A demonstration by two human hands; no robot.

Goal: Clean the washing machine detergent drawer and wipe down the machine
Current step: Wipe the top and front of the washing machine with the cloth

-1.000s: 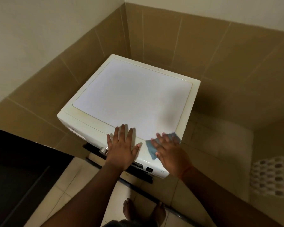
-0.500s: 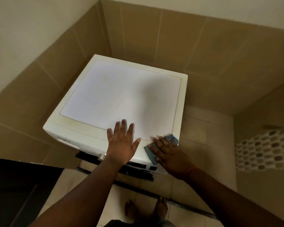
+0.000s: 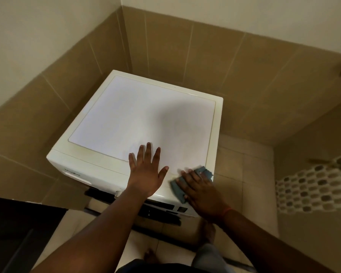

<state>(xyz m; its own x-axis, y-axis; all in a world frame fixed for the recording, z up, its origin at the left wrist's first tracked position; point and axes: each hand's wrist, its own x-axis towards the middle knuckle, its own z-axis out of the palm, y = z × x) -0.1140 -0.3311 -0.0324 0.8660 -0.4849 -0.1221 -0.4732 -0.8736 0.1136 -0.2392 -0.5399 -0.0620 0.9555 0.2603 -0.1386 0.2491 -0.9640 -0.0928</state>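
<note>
A blue cloth (image 3: 178,191) is pressed flat under the right hand (image 3: 202,191) at the machine (image 3: 142,115) top's near right corner; the left hand (image 3: 146,172) is spread beside it. Unwiped surface lies toward eleven o'clock.

Bare arms; red wrist thread (image 3: 227,210).
</note>
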